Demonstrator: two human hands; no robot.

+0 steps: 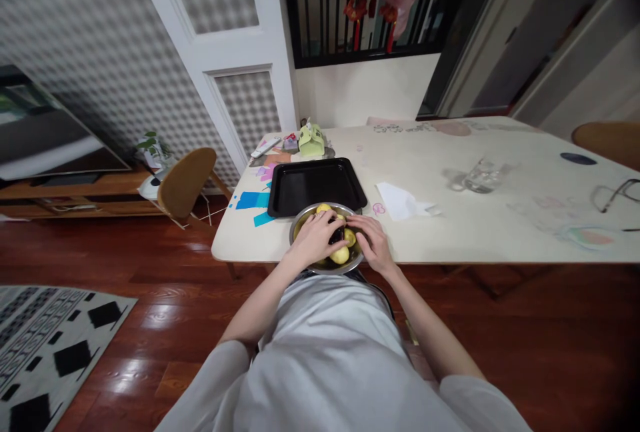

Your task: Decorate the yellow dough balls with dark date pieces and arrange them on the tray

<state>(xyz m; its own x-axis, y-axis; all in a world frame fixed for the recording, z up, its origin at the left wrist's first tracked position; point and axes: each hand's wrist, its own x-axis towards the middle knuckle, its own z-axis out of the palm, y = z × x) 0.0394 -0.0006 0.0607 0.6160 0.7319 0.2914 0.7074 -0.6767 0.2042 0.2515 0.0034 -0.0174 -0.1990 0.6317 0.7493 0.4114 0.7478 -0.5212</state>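
A round metal bowl (299,225) sits at the near edge of the table, holding several yellow, potato-like pieces (340,256). My left hand (316,239) reaches into it from the left, fingers curved around a dark, shiny object (336,233) whose kind I cannot make out. From the right, my right hand (374,243) comes over the rim with fingers stretched and thumb apart. Its fingertips are near a yellow piece with a darker face (349,238); whether they touch it is unclear. Just behind the bowl lies a black baking tray (316,187).
Crumpled white paper (397,202) lies right of the tray on the white table (425,172). Farther right are a drinking glass (483,177) and eyeglasses (620,195). A green tissue box (311,140) and a white remote (265,147) stand at the back left, beside a wooden chair (186,185).
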